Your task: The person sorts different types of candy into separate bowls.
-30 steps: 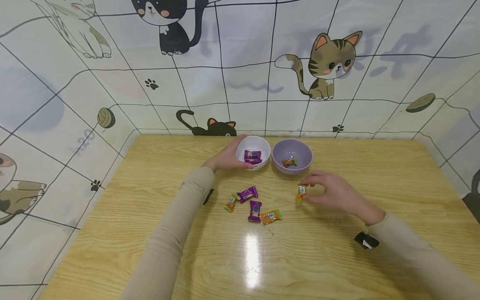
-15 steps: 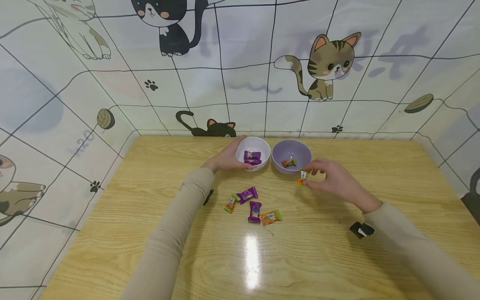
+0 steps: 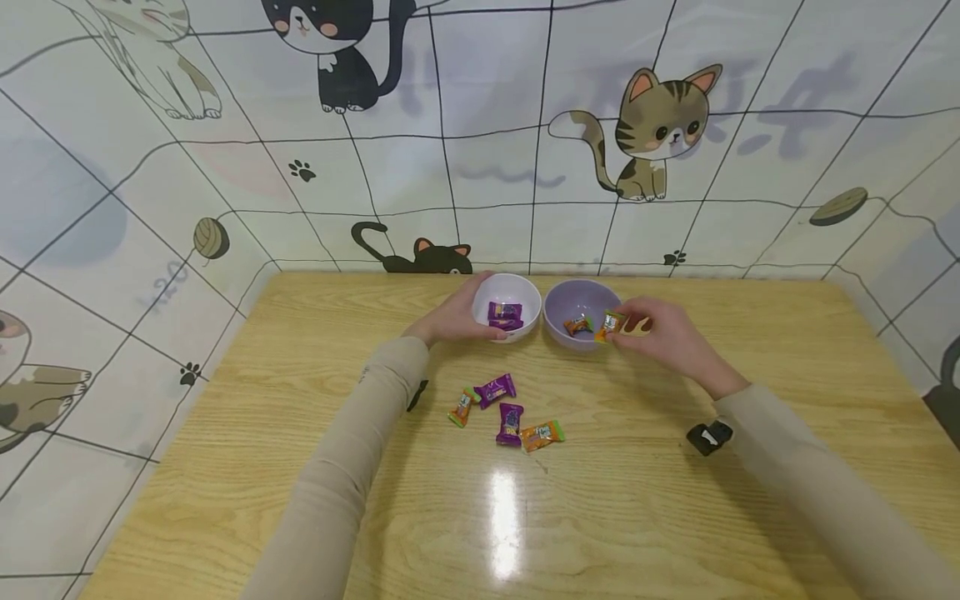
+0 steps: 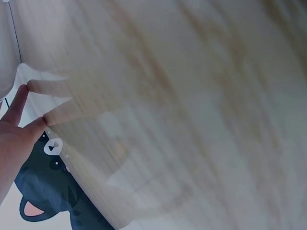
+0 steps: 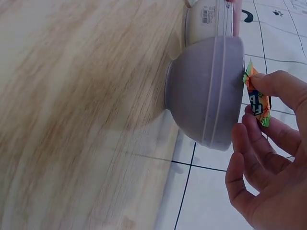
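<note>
My right hand [image 3: 670, 335] pinches an orange candy [image 3: 610, 325] with green ends between thumb and fingers, above the right side of the purple bowl [image 3: 556, 330]. In the right wrist view the candy [image 5: 259, 98] is just past the bowl's rim. Another orange candy [image 3: 578, 325] lies inside that bowl. My left hand [image 3: 456, 317] grips the white bowl [image 3: 529, 316] from its left side, thumb at the front and fingers behind. Purple candies [image 3: 505, 312] lie in this white bowl. In the left wrist view, fingertips of the left hand [image 4: 18, 132] are low by the table surface.
On the wooden table [image 3: 637, 517] in front of the bowls lie two purple candies, one farther back [image 3: 496, 389], plus an orange candy [image 3: 464, 407] at left and an orange candy [image 3: 542, 435] at right. A cat-print wall covering [image 3: 495, 167] rises behind the bowls.
My right hand has moved up and away from me with the orange candy, from in front of the purple bowl to over its right rim. The left hand and both bowls stay put.
</note>
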### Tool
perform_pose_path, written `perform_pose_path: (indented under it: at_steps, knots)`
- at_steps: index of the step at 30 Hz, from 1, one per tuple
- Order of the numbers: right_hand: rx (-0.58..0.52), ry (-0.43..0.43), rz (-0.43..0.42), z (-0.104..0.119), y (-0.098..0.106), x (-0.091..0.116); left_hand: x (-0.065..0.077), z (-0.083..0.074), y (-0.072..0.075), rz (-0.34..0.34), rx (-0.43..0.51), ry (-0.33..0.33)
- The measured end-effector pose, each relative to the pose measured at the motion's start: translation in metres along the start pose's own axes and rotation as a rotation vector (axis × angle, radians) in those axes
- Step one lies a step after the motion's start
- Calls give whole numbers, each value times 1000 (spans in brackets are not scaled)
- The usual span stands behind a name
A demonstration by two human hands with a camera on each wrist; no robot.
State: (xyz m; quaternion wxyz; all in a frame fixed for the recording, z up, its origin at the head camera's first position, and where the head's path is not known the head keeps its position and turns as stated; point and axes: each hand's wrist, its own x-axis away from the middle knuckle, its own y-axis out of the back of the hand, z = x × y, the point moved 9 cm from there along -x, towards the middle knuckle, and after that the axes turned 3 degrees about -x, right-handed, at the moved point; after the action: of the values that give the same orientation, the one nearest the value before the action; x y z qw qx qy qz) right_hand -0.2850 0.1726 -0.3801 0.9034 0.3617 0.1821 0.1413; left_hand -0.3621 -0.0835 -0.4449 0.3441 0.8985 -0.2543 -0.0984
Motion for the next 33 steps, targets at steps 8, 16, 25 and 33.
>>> perform_pose_path:
  at_steps: [8,16,25,33]
  knots:
    - [-31,-110,-29,-13,5,-14,2,0,0,-9,11,21]
    - [-37,-153,-24,-16,6,-19,3,-3,1,-13,6,18]
    - [-58,-80,-63,-10,9,1,1,-4,0,-20,-16,25]
    - [-78,-50,-94,0,10,14,2,-2,0,-35,-25,45]
